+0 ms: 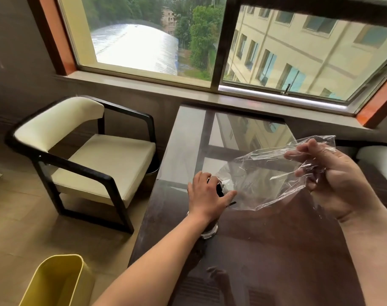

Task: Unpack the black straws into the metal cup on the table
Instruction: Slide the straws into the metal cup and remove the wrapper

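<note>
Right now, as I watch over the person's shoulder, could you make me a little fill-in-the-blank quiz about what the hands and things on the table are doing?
1. The right hand holds up a clear ____ bag.
2. The left hand rests over the black straws, which stand in a ____ cup on the table.
3. On the floor at lower left stands a ____ bin.
4. Left of the table is a cream-cushioned ____.

Missing words: plastic; metal; yellow; chair
</note>
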